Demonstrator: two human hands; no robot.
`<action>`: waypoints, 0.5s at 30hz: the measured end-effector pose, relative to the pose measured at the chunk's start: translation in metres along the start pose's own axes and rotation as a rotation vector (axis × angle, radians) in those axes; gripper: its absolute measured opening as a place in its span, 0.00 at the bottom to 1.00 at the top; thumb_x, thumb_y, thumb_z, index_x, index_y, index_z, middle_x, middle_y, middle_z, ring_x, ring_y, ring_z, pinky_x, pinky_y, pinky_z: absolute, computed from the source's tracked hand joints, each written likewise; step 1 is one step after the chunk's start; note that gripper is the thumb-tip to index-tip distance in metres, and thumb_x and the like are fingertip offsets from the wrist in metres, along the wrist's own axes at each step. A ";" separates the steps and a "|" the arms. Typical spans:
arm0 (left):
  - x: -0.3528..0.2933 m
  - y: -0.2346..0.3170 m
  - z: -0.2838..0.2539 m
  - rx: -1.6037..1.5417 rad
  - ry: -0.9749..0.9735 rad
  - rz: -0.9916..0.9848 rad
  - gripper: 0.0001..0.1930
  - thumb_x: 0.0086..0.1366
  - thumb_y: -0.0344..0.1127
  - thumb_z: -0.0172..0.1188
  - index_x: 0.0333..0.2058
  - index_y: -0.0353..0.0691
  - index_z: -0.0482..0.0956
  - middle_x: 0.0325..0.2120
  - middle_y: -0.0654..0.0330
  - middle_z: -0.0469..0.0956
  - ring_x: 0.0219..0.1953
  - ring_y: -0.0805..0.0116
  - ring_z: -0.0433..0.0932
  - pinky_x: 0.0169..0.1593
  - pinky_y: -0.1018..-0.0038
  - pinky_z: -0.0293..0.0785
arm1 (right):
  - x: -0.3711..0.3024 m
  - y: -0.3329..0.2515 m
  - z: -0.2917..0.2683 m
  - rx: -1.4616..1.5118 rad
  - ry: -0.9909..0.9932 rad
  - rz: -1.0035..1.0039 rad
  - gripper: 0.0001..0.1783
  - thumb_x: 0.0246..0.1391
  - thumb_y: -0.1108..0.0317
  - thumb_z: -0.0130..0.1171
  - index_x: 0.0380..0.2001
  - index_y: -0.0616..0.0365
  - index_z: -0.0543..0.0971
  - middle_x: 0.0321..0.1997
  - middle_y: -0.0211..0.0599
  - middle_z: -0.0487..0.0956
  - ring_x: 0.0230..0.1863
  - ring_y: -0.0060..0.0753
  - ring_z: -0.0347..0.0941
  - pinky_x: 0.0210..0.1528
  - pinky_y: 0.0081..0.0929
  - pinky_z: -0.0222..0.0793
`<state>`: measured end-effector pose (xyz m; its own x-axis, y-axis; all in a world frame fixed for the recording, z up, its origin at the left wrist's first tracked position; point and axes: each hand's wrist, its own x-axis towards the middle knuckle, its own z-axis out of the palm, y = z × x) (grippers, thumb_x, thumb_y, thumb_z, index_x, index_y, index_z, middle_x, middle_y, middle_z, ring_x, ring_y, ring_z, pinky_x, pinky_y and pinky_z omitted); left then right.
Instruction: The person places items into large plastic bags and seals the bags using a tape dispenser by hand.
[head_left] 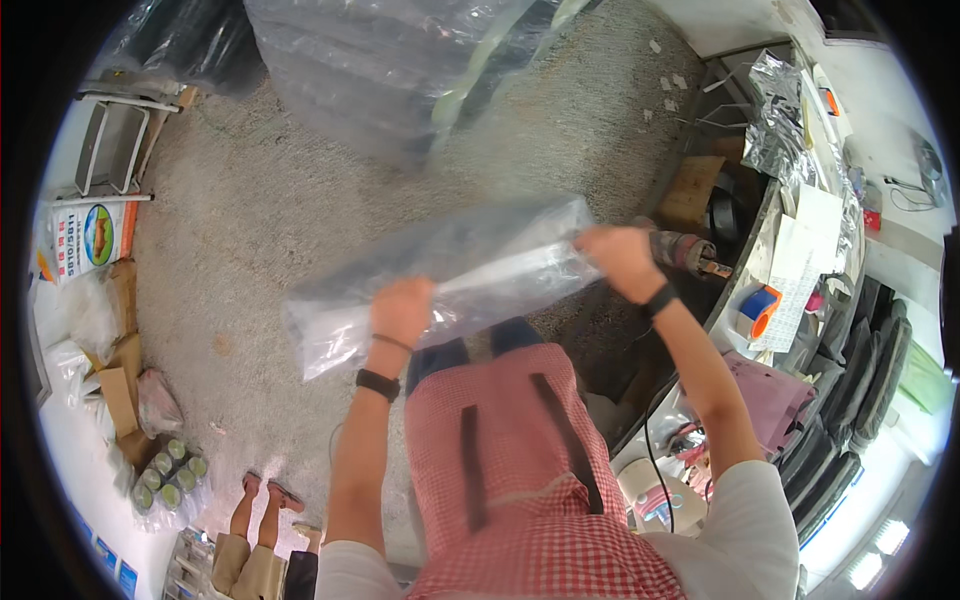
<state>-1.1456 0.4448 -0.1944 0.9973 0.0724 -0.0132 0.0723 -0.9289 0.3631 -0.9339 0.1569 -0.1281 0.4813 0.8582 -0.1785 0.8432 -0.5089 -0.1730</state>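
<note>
In front of my body hangs a long plastic-wrapped package point(490, 245), greyish under its clear, shiny wrapping; what lies inside I cannot make out. My left hand point(402, 310) is closed on its near edge, left of the middle. At its right end, my right hand point(618, 262) grips the plastic. The package slants, its right end farther from me than its left. Both hands are slightly blurred, and their fingertips are partly hidden.
Large plastic-covered bundles point(370, 60) stand on the concrete floor point(220, 210) ahead. A cluttered workbench point(720, 310) runs along the right, with an orange-and-blue tape roll point(760, 312). At left are cardboard point(120, 400) and packed bottles or cans point(170, 475). Another person's legs point(255, 515) show lower left.
</note>
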 end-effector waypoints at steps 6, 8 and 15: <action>0.018 0.001 -0.007 -0.032 -0.150 -0.123 0.06 0.60 0.37 0.52 0.26 0.43 0.73 0.21 0.56 0.75 0.26 0.55 0.75 0.30 0.61 0.69 | 0.005 -0.075 -0.011 0.076 0.290 0.076 0.11 0.46 0.67 0.57 0.35 0.57 0.74 0.37 0.40 0.74 0.43 0.42 0.70 0.45 0.38 0.66; 0.012 -0.005 -0.010 -0.061 -0.109 -0.074 0.07 0.61 0.36 0.53 0.26 0.41 0.71 0.22 0.55 0.75 0.26 0.54 0.75 0.30 0.61 0.69 | 0.021 -0.086 0.025 0.001 0.340 0.018 0.13 0.46 0.64 0.57 0.35 0.58 0.73 0.38 0.40 0.73 0.43 0.40 0.69 0.48 0.39 0.63; -0.063 -0.047 -0.038 0.354 0.118 -0.229 0.06 0.56 0.34 0.51 0.29 0.41 0.73 0.26 0.55 0.70 0.32 0.54 0.69 0.38 0.59 0.63 | 0.019 -0.060 0.053 0.084 0.425 0.061 0.09 0.47 0.64 0.57 0.29 0.56 0.74 0.29 0.33 0.73 0.35 0.34 0.72 0.41 0.32 0.68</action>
<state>-1.2124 0.4980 -0.1752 0.9482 0.3126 0.0575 0.3118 -0.9499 0.0216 -0.9880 0.2002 -0.1726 0.6002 0.7689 0.2205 0.7963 -0.5482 -0.2558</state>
